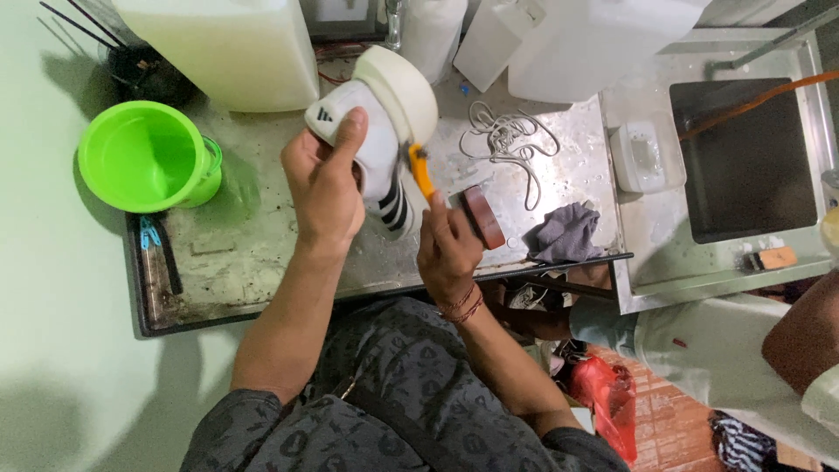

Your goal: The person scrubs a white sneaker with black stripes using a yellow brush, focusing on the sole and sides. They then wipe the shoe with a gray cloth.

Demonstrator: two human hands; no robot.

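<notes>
Head view | my left hand (325, 179) grips the white shoe (377, 140) above the wet metal tray (245, 253) | my right hand (447, 249) clenches an orange-handled brush (422, 171) against its sole edge | step: scrubbing, I judge | next: turn the shoe, steady strokes

We are in a shoe-cleaning workshop: a wet, stained metal worktable (262, 253), a steel sink (743, 157), big white liquid jugs (236, 52), a rag (566, 234) and loose laces (507, 131).
</notes>
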